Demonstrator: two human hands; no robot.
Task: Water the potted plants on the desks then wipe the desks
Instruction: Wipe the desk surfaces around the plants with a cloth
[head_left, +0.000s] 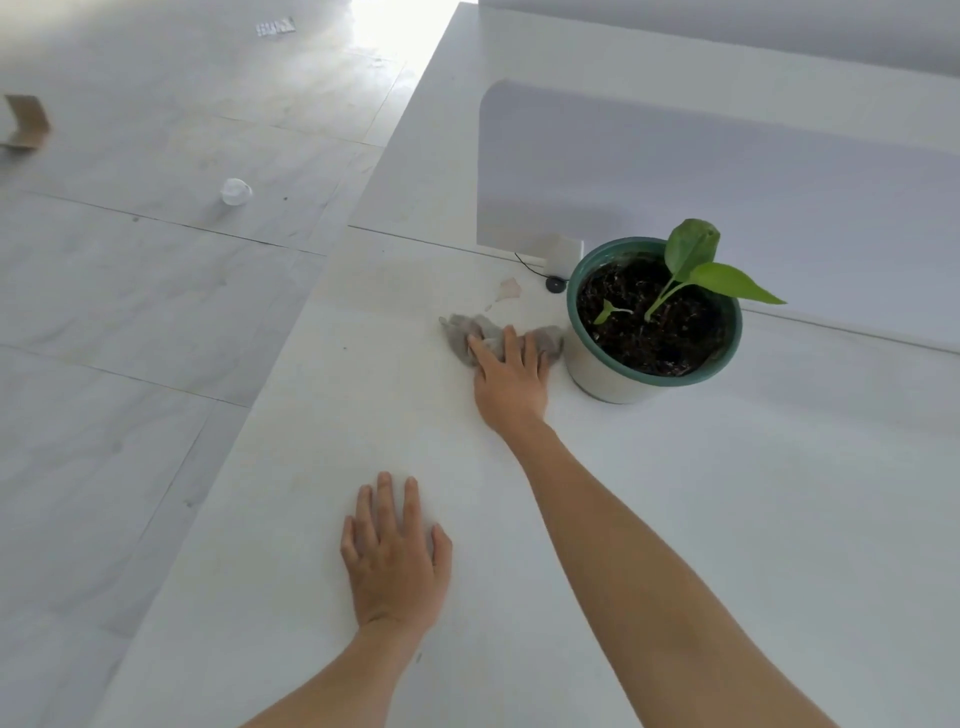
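A potted plant (653, 317) in a white pot with a green rim stands on the white desk (675, 493), with dark soil and a few green leaves. Just left of the pot lies a grey cloth (470, 332). My right hand (511, 382) presses flat on that cloth, fingers spread, close to the pot's side. My left hand (395, 551) rests flat on the desk nearer to me, fingers apart, holding nothing. A pale brownish stain (508, 289) marks the desk beyond the cloth.
A white partition (701, 171) rises behind the pot, with a small black puck and cable (555, 283) at its foot. The desk's left edge drops to a tiled floor, where a clear plastic cup (235, 191) and a cardboard piece (26, 122) lie.
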